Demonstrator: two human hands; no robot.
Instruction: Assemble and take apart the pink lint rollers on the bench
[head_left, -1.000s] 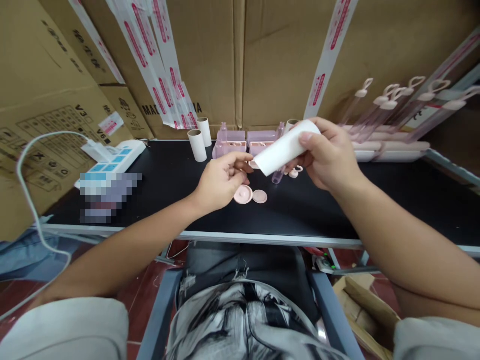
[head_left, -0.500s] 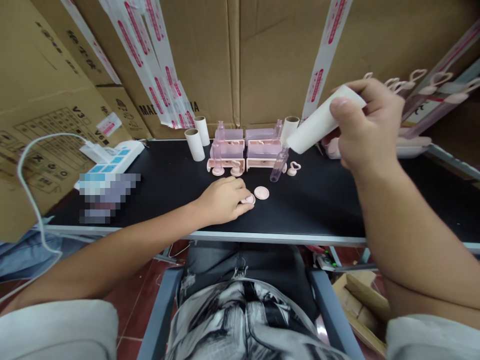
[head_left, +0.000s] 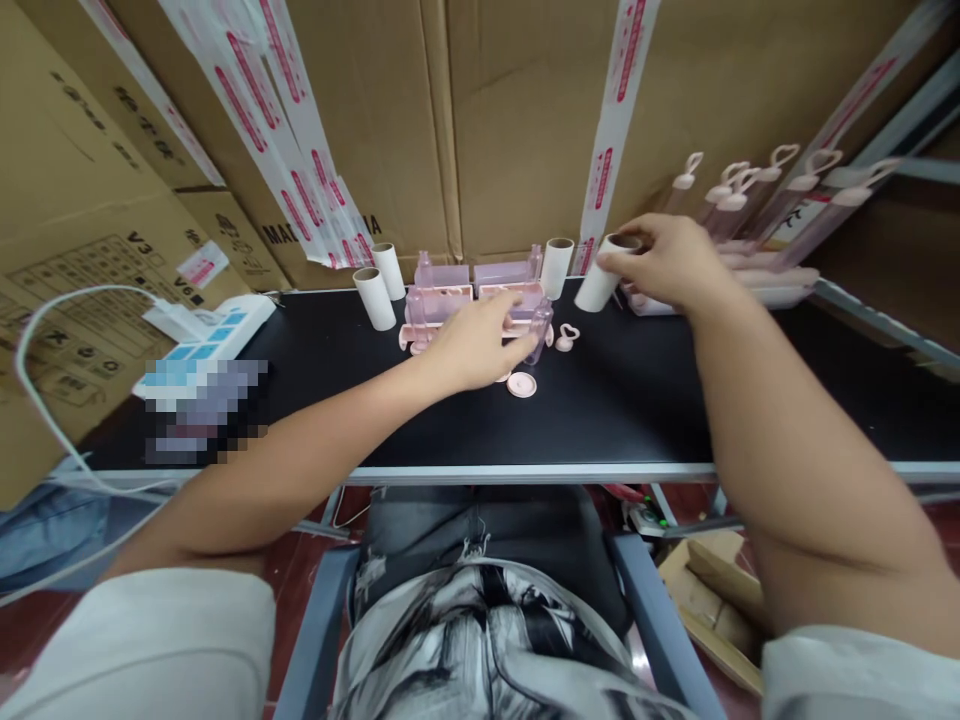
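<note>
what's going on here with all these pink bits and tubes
A seated person has both hands over a black table. The right hand grips a white tube near its upper end, beside another standing tube. The left hand, fingers spread, is at a clear pink bottle; whether it touches is unclear. A round pink disc and a heart-looped piece lie nearby.

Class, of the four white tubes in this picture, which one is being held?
The rightmost tube, whose upper end is in the right hand's grip. The tube just left of it and the left pair have no hand on them.
</note>
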